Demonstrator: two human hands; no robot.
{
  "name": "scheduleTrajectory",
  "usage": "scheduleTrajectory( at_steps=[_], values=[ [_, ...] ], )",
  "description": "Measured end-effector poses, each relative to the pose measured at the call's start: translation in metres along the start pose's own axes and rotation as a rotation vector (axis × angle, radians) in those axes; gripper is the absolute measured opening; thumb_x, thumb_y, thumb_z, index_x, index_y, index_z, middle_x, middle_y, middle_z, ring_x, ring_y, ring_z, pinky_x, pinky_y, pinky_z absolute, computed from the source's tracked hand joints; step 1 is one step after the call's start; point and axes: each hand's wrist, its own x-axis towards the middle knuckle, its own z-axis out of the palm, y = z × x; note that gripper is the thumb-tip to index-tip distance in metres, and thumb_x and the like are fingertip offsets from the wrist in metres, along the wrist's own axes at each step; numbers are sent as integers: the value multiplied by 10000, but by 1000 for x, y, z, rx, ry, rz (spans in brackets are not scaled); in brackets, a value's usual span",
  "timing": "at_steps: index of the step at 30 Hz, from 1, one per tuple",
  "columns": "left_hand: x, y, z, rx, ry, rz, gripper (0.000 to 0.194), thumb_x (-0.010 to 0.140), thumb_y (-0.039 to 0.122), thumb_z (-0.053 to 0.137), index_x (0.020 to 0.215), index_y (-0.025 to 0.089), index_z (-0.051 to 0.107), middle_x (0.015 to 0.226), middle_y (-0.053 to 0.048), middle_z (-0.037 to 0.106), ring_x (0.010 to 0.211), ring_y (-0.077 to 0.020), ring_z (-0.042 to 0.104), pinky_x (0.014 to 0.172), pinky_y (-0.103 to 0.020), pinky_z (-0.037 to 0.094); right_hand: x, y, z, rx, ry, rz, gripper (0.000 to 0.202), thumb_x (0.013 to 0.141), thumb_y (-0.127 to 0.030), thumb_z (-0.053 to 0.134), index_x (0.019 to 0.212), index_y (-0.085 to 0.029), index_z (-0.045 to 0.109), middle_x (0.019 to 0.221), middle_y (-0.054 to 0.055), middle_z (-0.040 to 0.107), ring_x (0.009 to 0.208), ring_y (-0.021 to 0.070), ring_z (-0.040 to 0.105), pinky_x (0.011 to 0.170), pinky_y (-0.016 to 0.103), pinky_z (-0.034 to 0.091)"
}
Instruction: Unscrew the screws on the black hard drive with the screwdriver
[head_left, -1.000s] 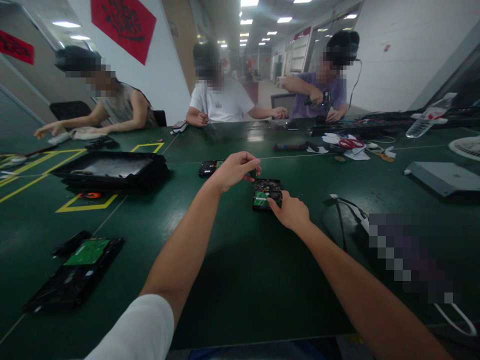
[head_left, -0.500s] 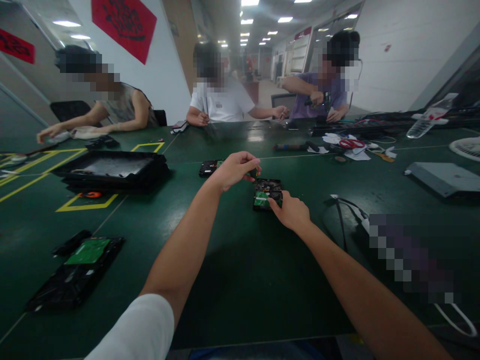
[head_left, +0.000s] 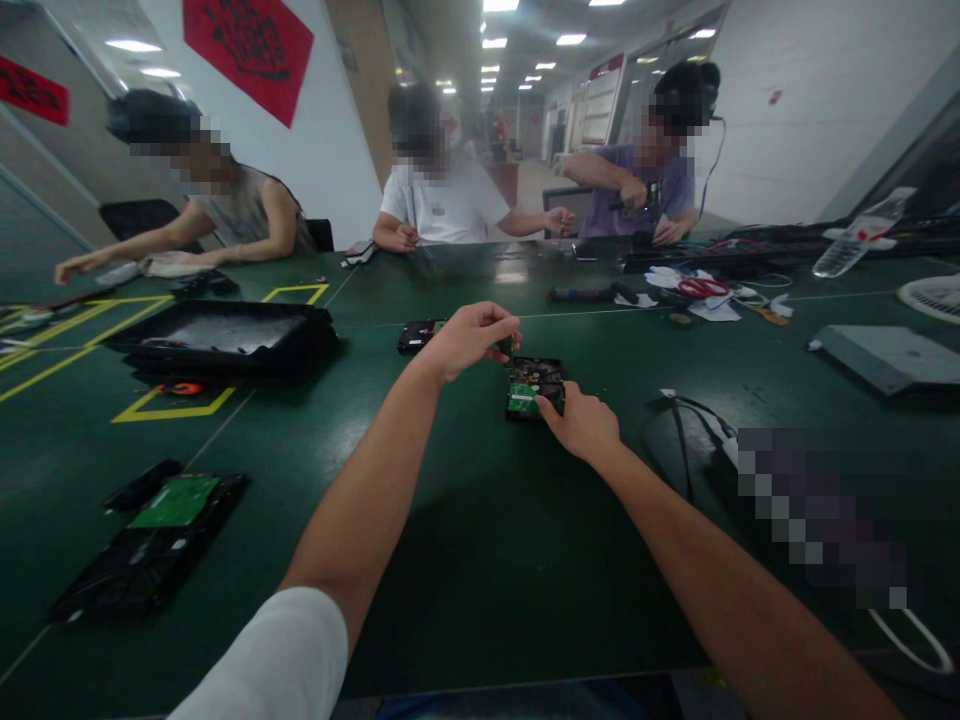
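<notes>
A black drive-like device point(head_left: 534, 372) with a green circuit board point(head_left: 523, 399) lies on the green table point(head_left: 480, 560) in front of me. My right hand point(head_left: 583, 420) grips its right side, the thumb on top near the green board. Above its back left corner is my left hand point(head_left: 476, 340), thumb and fingers pinched round something small and dark that I cannot make out. Behind my left wrist lies a second black device point(head_left: 417, 336), partly hidden.
Black trays point(head_left: 225, 340) are stacked at the left. A larger black device point(head_left: 142, 560) lies front left, cables point(head_left: 682, 430) and a grey box point(head_left: 892, 355) right. Scissors point(head_left: 701, 287) and paper lie back right. Three people sit across the table.
My hands and the device between them have barely moved. Across the table, the left person's outstretched hand has shifted further left.
</notes>
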Motion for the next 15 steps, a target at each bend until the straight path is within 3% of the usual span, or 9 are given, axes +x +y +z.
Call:
scheduleTrajectory(
  at_steps=[9,15],
  values=[
    [0,0,0,-7,-6,5,241,928,365,683,903,145,588,953,-107,704,846,-169,674,678,-297,582,-2,-1,-2,16,8,-2,628,998,-685,345,1289,-156,519,1045,197,724,931,344,725,761,415,543],
    [1,0,0,6,-1,-14,238,926,363,684,907,146,589,946,-103,710,826,-160,676,680,-291,577,-3,-2,-4,12,-1,3,624,1004,-676,346,1301,-155,520,1079,203,723,974,352,724,802,429,542]
  ],
)
